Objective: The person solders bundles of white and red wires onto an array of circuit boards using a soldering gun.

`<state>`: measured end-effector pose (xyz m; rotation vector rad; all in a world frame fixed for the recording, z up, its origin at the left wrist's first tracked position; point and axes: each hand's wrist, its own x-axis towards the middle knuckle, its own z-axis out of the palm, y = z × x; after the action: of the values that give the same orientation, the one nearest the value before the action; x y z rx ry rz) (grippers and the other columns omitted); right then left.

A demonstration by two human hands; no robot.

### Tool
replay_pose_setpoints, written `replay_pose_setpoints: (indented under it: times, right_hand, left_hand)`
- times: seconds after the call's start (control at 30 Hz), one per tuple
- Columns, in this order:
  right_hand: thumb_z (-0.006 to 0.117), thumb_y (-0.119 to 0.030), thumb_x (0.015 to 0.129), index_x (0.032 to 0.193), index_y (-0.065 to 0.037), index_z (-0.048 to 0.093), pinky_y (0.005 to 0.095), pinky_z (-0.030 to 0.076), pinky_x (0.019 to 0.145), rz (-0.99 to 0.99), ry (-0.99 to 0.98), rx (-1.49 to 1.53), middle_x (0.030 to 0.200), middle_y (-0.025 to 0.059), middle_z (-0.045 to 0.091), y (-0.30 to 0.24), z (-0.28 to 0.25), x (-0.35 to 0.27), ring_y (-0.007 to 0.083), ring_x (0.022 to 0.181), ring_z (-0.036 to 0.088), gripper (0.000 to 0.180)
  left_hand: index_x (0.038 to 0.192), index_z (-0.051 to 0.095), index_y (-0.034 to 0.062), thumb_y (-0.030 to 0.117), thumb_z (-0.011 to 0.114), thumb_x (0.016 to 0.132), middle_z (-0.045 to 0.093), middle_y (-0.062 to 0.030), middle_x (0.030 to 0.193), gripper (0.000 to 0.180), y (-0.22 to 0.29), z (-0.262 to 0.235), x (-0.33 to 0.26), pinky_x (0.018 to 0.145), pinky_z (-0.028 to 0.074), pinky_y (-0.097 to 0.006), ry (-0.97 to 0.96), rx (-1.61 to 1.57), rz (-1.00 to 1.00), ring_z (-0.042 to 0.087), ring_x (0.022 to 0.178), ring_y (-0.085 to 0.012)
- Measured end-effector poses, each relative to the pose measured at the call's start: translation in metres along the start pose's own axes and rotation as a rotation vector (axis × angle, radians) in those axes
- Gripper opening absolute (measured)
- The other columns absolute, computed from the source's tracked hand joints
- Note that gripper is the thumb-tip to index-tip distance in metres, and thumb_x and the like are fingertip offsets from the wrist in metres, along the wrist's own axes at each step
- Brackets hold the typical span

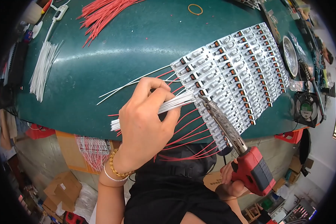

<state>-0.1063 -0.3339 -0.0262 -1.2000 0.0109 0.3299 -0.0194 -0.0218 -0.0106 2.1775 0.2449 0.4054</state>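
Single head-worn fisheye view, steeply downward and close over green table (pixel 138 44); bent edges

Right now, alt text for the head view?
A left hand holds a bundle of white wires to a panel of small switches on a green mat, while the right hand touches a red soldering iron to the same spot.

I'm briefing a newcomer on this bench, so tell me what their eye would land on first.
First, the big sheet of small white switch parts laid in tight rows across the right of the green mat. At its near edge the right hand holds a red soldering iron, tip against the lowest rows, while the left hand pinches a bundle of white wires beside it. Loose red wires lie fanned at the far side.
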Motion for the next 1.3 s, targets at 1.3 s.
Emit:
replay_pose_setpoints:
  times: [1.3]
  right_hand:
    - [0.057, -0.053, 0.093, 0.098, -0.006, 0.054, 0.0284, 0.040, 0.053, 0.065, 0.128, -0.250, 0.073, 0.0016, 0.058, 0.000, 0.016, -0.003, 0.0116, 0.062, 0.054, 0.048]
  left_hand:
    - [0.080, 0.065, -0.0011, -0.002, 0.071, 0.072, 0.064, -0.0085, 0.092, 0.009, 0.009, 0.004, -0.014, 0.054, 0.046, -0.032, -0.031, -0.055, -0.037, 0.060, 0.061, -0.0208]
